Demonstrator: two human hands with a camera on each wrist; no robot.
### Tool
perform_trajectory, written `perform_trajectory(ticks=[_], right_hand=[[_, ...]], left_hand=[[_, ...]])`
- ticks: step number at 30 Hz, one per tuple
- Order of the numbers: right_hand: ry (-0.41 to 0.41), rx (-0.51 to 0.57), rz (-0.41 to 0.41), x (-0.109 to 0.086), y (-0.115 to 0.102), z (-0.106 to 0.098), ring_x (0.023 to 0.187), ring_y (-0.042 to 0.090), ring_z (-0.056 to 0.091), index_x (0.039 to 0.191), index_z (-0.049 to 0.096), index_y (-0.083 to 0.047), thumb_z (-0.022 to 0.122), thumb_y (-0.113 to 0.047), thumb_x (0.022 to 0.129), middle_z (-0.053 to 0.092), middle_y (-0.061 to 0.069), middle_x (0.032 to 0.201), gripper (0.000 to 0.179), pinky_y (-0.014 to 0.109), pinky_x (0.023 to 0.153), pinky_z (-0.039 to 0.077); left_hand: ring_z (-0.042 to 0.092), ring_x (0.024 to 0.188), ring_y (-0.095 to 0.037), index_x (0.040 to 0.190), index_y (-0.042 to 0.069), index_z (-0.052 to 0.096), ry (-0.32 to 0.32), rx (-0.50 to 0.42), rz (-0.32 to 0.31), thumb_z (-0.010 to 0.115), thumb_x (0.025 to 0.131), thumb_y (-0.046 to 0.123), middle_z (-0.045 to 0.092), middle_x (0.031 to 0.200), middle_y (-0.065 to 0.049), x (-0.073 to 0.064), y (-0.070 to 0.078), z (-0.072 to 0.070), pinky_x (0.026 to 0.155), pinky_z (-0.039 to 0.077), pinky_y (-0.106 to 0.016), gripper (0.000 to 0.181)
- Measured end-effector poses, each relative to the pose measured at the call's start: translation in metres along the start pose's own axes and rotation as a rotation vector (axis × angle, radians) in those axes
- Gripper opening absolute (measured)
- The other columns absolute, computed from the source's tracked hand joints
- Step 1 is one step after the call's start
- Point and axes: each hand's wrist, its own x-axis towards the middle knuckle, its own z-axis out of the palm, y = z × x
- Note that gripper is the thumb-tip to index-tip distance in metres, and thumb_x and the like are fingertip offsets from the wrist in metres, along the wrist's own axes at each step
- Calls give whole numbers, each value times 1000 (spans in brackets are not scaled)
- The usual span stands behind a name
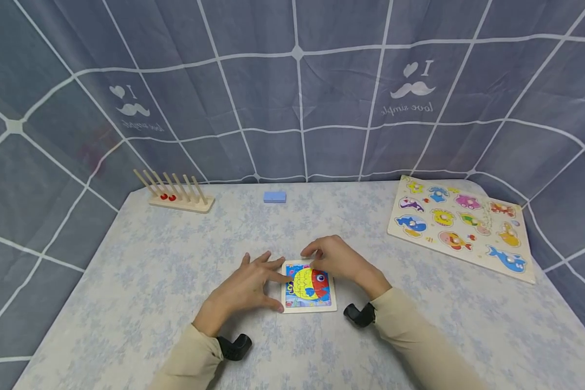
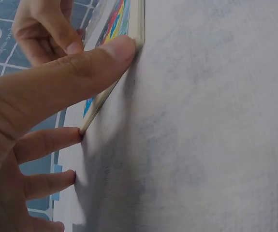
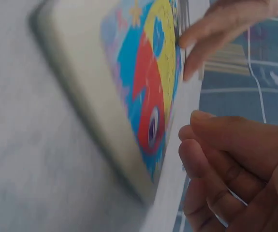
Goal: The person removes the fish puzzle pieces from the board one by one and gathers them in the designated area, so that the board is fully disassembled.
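Observation:
A small square jigsaw puzzle [image 1: 308, 310] with a pale frame and a yellow and red fish picture lies on the table in the head view. At its left side is my left hand [image 1: 248, 287], fingers spread and fairly straight. In the left wrist view the left thumb [image 2: 80, 72] rests on the puzzle's frame [image 2: 138, 24] and a fingertip touches its corner. My right hand [image 1: 338, 260] hovers over the upper right of the puzzle. Its fingers are curled, thumb tip against the fingertips, and no piece shows between them in the right wrist view.
A wooden peg stand [image 1: 187, 203] with red beads stands at the back left. Near the back edge lies a blue block [image 1: 275, 197]. A large animal knob-puzzle board [image 1: 460, 254] is at the right. Behind the table [image 1: 141, 271] hangs a checked curtain [image 1: 263, 97].

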Motion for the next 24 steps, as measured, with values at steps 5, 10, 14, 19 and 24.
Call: perform_trajectory(ticks=[5, 10, 14, 19, 24], right_hand=[[-53, -11, -7, 9, -10, 12, 74, 13, 56, 113, 71, -4, 70, 2, 86, 69, 4, 103, 27, 25, 66, 51], [-89, -74, -27, 13, -15, 19, 83, 14, 55, 113, 70, -4, 72, 1, 86, 67, 2, 106, 28, 28, 76, 50], [-96, -114, -17, 14, -20, 21, 88, 16, 56, 109, 70, -5, 73, 1, 86, 65, 2, 102, 25, 32, 82, 51], [-117, -158, 5, 14, -28, 21, 93, 19, 58, 107, 70, -6, 71, 3, 86, 64, 3, 100, 23, 37, 86, 51], [-113, -300, 40, 15, -32, 20, 97, 18, 61, 111, 71, -9, 75, -5, 86, 66, 2, 104, 26, 37, 85, 52]], left_hand=[[33, 138, -48, 122, 24, 73, 1, -11, -5, 87, 68, 44, 48, 146, -14, -1, 2, -1, 98, 19, -80, 59], [31, 139, -50, 122, 23, 73, -25, -30, -16, 86, 70, 42, 45, 148, -15, -1, 4, -3, 97, 22, -80, 57], [29, 139, -49, 122, 23, 72, -34, -45, -29, 87, 71, 41, 44, 149, -14, -1, 5, -3, 97, 25, -79, 56], [27, 140, -50, 123, 22, 72, -39, -65, -46, 87, 70, 39, 44, 150, -15, -1, 5, -3, 96, 24, -80, 57], [25, 141, -50, 124, 21, 71, -57, -75, -55, 88, 69, 40, 42, 150, -16, -1, 6, -2, 96, 22, -81, 61]])
